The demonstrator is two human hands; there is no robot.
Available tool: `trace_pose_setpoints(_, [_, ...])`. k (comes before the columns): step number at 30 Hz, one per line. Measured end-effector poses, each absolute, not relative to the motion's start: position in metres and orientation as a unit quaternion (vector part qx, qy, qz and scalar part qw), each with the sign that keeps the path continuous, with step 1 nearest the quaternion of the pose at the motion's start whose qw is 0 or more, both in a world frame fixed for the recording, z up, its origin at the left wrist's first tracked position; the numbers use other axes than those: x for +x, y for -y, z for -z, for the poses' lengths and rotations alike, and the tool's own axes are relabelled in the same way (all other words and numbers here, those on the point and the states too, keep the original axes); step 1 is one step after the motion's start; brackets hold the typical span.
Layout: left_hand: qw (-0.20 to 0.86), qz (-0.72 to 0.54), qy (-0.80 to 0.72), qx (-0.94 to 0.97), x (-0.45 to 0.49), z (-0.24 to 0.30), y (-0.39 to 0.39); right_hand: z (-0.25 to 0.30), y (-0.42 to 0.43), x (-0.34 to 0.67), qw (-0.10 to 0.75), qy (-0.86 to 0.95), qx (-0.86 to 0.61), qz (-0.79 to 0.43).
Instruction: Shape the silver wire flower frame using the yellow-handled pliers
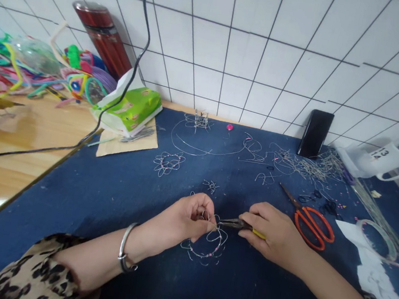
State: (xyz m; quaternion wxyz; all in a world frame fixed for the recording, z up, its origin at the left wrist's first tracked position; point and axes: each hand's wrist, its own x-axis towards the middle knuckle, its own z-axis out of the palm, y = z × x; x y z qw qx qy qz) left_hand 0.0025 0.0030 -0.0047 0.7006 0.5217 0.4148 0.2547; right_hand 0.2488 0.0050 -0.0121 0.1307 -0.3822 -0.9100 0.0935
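Note:
My left hand (pixel 193 218) pinches a looped wire ring (pixel 221 241) strung with small pink beads, its petal-like loops hanging below the fingers. My right hand (pixel 271 234) is closed around pliers (pixel 233 223) with yellow handles. The plier tips meet the wire beside my left fingertips; whether the jaws grip it is too small to tell. Just beyond my hands lies a small spiky wire piece (pixel 211 186). A flower-shaped wire ring (pixel 168 164) rests farther back to the left.
Orange-handled scissors (pixel 313 227) lie right of my right hand. A phone (pixel 316 133) leans on the tiled wall behind a tangle of wire (pixel 305 164). A white mug (pixel 387 161) stands at the right. Tissues (pixel 130 110) sit at the left, crossed by a black cable (pixel 99 123).

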Motion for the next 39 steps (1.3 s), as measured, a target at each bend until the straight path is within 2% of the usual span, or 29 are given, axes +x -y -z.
trace_pose_setpoints(6, [0.679, -0.293, -0.423, 0.524, 0.003, 0.009, -0.003, 0.006, 0.000, 0.248, 0.183, 0.893, -0.407, -0.060])
trace_pose_setpoints(13, [0.631, -0.318, -0.445, 0.551, 0.004, 0.005, -0.001, 0.000, 0.009, 0.238, 0.151, 0.909, -0.389, 0.012])
trace_pose_setpoints(17, [0.621, -0.327, -0.448, 0.555, 0.003, 0.008, -0.002, -0.001, 0.005, 0.242, 0.160, 0.899, -0.408, 0.002])
trace_pose_setpoints(22, [0.630, -0.312, -0.441, 0.558, 0.003, 0.006, -0.001, 0.002, 0.002, 0.244, 0.147, 0.895, -0.420, -0.029])
trace_pose_setpoints(29, [0.639, -0.309, -0.442, 0.548, 0.005, 0.003, -0.001, 0.010, 0.001, 0.245, 0.159, 0.901, -0.404, -0.011])
trace_pose_setpoints(34, [0.669, -0.305, -0.426, 0.527, 0.003, 0.006, -0.002, 0.010, -0.002, 0.248, 0.156, 0.914, -0.372, 0.038])
trace_pose_setpoints(39, [0.692, -0.290, -0.419, 0.512, 0.001, 0.007, -0.003, 0.009, -0.005, 0.255, 0.131, 0.928, -0.322, 0.135])
